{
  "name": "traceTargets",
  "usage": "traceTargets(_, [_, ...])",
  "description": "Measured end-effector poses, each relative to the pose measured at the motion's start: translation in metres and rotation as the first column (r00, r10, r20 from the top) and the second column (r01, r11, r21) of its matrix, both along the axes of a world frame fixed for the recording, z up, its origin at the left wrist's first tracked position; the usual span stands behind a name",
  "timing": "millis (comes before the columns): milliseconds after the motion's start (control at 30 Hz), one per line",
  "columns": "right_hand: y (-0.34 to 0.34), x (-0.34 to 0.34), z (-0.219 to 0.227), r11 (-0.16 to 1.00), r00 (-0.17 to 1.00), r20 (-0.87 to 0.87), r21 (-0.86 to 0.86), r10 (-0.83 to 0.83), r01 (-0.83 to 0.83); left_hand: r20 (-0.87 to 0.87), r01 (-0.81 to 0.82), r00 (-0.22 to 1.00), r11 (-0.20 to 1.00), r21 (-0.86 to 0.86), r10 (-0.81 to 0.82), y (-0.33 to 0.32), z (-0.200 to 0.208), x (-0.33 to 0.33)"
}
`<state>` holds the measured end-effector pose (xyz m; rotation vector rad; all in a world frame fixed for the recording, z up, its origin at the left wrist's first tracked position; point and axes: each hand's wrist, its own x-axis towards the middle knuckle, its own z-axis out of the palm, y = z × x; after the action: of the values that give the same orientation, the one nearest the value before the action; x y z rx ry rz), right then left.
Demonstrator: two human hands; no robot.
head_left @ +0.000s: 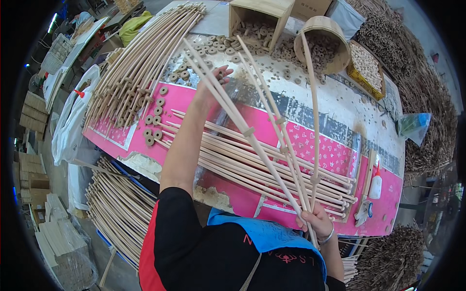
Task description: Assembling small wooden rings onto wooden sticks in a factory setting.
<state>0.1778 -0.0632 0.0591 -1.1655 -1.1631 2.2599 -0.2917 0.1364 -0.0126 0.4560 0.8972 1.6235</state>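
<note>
Worktable (340, 104) is half pink sheet (180, 101), half worn grey-white strewn with wooden rings (221, 48). We see the right hand (318, 221) closed around long wooden rods (268, 163) slanting up over the table; the left hand (217, 80) is half-curled near the rings, and we can't tell if it holds one. More rods lie across the pink. We note a tipped tub (345, 57) at the far edge, glue bottle (375, 187) at right, brown twiggy bundles (427, 92) beyond, stacked cartons (35, 112) left.

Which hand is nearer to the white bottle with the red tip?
Right: the right hand holds sticks left of the bottle; the left hand is much farther left and forward, near loose rings.
</note>
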Motion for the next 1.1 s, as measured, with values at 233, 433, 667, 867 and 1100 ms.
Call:
traceTargets(233, [-0.008,-0.003,0.002,0.993,0.996,-0.009,-0.086,0.084,-0.085,0.084,0.011,0.996,1.000,0.002,-0.011,0.012,-0.011,0.004])
traceTargets(433, [-0.011,-0.005,-0.005,0.992,0.995,-0.003,-0.081,0.097,-0.097,0.099,0.013,0.995,0.999,0.036,-0.017,0.013,-0.006,0.007])
traceTargets(667, [-0.013,-0.006,-0.010,0.987,0.995,-0.001,-0.128,0.096,-0.095,0.083,0.023,0.996,0.999,0.036,-0.026,0.014,-0.010,0.003])
traceTargets(867, [-0.017,-0.003,-0.014,0.981,0.997,-0.020,-0.178,0.076,-0.078,-0.053,-0.032,0.998,0.998,-0.061,0.029,0.005,0.004,0.004])
traceTargets(1100, [-0.007,-0.008,-0.014,0.994,0.998,-0.041,-0.096,0.051,-0.055,-0.104,0.173,0.977,0.976,-0.131,-0.187,-0.013,0.021,0.049])
